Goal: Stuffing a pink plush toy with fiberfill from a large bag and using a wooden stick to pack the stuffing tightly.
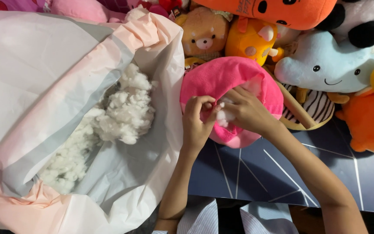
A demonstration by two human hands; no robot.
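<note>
Both hands meet at the slit in a rounded, bright pink fleece plush shell (221,80), soft and napped, which lies on the worktop just right of a big bag. The left hand (195,123) has its grip pinched shut on the pink fabric at the edge of the opening, fingers curled tight. The right hand (247,110) lies across the opening from the other side, its fingertips closed on a small tuft of white fluffy stuffing (224,116) that shows in the gap between the two hands. The shell bulges like a flattened dome, with a paler pink rim at its lower edge. Beneath it runs the dark navy worktop (256,173), smooth and crossed by thin white lines. To the left gapes the large, thin, crinkled plastic bag (31,65), white with pale peach folds, holding lumpy clumps of white fibre filling (122,108). Behind the shell plush toys crowd together: a tan bear (204,32), a yellow-orange one (249,41), a wide orange cushion-like toy (282,11), a pale blue rounded creature (325,63) and a fuzzy orange one (369,121).
</note>
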